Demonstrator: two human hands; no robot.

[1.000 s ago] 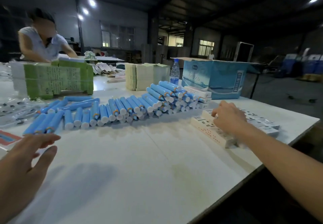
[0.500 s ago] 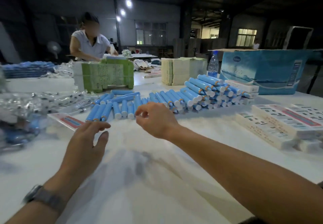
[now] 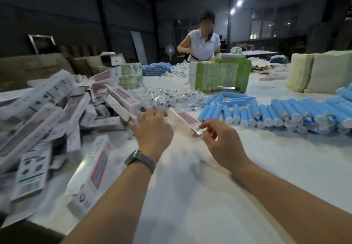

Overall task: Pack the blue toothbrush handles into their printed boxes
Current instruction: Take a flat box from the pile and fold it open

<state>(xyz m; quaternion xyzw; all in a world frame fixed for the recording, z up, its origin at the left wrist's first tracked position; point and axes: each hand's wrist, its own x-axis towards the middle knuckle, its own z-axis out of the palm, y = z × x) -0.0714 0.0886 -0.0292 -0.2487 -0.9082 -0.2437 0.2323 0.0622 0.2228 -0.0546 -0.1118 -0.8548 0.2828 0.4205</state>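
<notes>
Fingers [image 3: 204, 125] of R hand [image 3: 222, 144] pinch box [image 3: 185, 120] flap — L hand [image 3: 154, 129] alongside.

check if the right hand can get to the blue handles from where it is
Probably yes. The right hand pinches the flap of a box, and the blue handles lie just beyond to its right on bare table, nothing between. It must drop the flap first.

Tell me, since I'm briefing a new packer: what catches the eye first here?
The row of blue toothbrush handles at right and the heap of printed boxes at left. Between them, the right hand pinches one printed box's flap, with the left hand beside it.
</notes>
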